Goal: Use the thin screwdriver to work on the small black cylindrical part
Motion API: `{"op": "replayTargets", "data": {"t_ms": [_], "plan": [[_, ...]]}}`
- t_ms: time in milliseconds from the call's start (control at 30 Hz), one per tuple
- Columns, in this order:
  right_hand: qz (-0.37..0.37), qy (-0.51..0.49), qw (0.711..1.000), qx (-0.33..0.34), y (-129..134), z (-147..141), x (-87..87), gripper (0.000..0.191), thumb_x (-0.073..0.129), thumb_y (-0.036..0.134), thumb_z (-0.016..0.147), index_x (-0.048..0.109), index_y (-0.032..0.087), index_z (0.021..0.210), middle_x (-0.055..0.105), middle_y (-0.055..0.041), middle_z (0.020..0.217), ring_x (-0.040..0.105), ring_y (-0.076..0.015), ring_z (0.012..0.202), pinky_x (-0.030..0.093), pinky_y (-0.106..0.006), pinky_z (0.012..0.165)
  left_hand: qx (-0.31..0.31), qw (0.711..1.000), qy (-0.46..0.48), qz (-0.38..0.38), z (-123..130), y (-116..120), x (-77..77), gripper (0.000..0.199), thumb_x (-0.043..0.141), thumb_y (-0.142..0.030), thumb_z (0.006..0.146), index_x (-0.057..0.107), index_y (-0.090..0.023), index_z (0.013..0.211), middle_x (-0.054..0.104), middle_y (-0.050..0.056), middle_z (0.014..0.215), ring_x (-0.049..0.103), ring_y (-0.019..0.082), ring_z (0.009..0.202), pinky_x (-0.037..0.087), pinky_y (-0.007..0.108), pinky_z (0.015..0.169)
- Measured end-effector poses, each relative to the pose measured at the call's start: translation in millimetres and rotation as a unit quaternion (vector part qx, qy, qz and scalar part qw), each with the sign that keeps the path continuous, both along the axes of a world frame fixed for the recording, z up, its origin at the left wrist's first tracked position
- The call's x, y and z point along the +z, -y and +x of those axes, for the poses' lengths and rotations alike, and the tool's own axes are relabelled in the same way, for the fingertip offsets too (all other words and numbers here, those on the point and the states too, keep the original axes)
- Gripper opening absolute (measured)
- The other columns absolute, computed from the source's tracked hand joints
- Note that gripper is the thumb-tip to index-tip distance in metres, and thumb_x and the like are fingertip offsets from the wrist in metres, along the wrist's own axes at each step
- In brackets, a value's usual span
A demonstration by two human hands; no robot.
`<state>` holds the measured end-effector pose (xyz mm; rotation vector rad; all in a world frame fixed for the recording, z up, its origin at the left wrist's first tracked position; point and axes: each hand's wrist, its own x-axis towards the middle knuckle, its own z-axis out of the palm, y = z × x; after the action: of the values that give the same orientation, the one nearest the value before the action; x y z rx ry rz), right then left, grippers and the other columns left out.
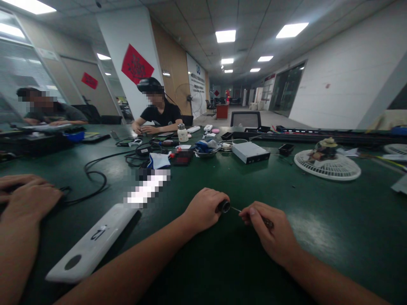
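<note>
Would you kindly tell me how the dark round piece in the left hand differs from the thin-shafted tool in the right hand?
The dark round piece is stubby, while the thin-shafted tool is slender. The piece looks nearly black; the tool has a brownish handle and paler shaft. The left hand holds the piece, the right hand the tool. Both are partly hidden by the hands gripping them.

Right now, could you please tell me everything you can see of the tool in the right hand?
The tool looks like a screwdriver: thin, metallic shaft, brownish handle mostly hidden by the right hand gripping it. Over the green table, it points toward the dark round part in the left hand; contact is unclear.
</note>
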<state>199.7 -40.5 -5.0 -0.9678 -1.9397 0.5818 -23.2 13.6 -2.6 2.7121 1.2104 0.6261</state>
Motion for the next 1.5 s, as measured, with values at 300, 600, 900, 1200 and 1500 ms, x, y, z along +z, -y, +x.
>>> {"op": "replayTargets", "data": {"t_ms": [300,600,900,1200,1500], "plan": [[-0.011,0.018,0.998,0.054,0.7,-1.7,4.0,0.03,0.043,0.027,0.101,0.07,0.02,0.094,0.065,-0.0023,0.08,0.061,-0.0148,0.068,0.044,-0.027,0.059,0.003,1.0,-0.008,-0.003,0.9,0.0,1.7,0.029,0.061,-0.007,0.075,0.062,-0.022,0.1,0.069,0.002,0.098,0.062,0.022,0.095,0.045,0.039,0.088],[-0.007,0.003,0.999,0.047,-0.9,0.3,2.8,0.03,0.042,0.027,0.101,0.071,0.019,0.097,0.065,-0.0029,0.082,0.061,-0.0151,0.07,0.046,-0.028,0.063,0.011,1.0,-0.007,-0.007,0.6,-0.9,-0.8,0.029,0.062,-0.01,0.076,0.061,-0.022,0.102,0.069,0.001,0.097,0.061,0.021,0.095,0.045,0.036,0.085],[-0.019,0.003,1.0,0.006,-1.4,1.4,-2.7,0.032,0.042,0.032,0.101,0.07,0.02,0.09,0.063,-0.0021,0.076,0.061,-0.0161,0.069,0.044,-0.028,0.062,0.01,1.0,-0.017,0.006,0.3,1.3,1.7,0.027,0.064,-0.012,0.078,0.06,-0.023,0.102,0.068,0.001,0.098,0.06,0.02,0.095,0.043,0.035,0.086],[-0.023,0.019,0.996,0.079,2.2,1.1,1.8,0.029,0.041,0.031,0.102,0.069,0.021,0.097,0.064,-0.0029,0.083,0.061,-0.016,0.072,0.046,-0.029,0.066,0.021,0.999,-0.028,0.012,-0.5,1.8,0.4,0.027,0.066,-0.016,0.078,0.06,-0.024,0.103,0.068,0.0,0.094,0.06,0.019,0.089,0.043,0.032,0.077],[-0.026,-0.01,0.999,0.03,-0.3,1.3,1.0,0.031,0.04,0.032,0.102,0.068,0.02,0.096,0.064,-0.0025,0.081,0.061,-0.0156,0.073,0.046,-0.028,0.064,0.025,0.999,-0.035,0.016,-0.2,1.7,0.4,0.027,0.065,-0.019,0.079,0.06,-0.024,0.105,0.068,0.0,0.095,0.061,0.019,0.088,0.044,0.031,0.077]]}}
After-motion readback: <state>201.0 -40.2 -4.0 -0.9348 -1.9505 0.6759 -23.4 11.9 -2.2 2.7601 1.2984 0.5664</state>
